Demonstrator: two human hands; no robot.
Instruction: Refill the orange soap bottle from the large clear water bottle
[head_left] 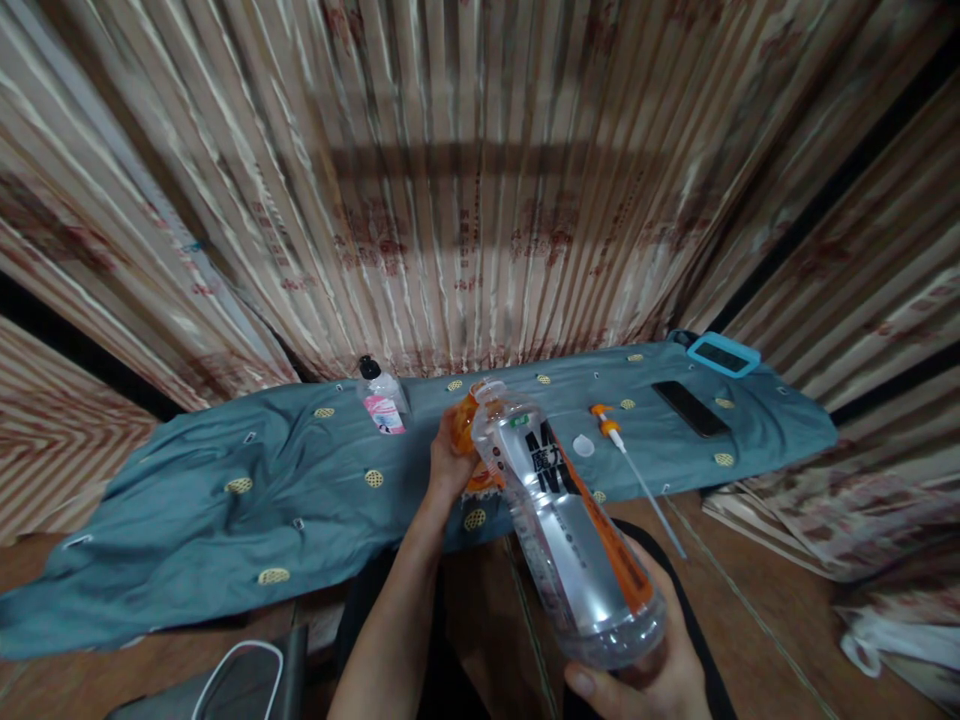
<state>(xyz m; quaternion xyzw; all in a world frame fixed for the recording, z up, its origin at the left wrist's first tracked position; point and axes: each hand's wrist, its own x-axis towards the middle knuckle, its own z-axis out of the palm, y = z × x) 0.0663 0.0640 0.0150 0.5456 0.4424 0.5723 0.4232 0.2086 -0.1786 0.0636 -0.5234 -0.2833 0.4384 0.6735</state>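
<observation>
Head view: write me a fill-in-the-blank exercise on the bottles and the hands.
1. The right hand holds the clear bottle by its ____.
2. The left hand grips a smaller bottle coloured ____.
3. The pump with its long tube lies on the ____ cloth.
4. Right of the pump lies a dark ____.

Missing words: base; orange; blue; phone
</observation>
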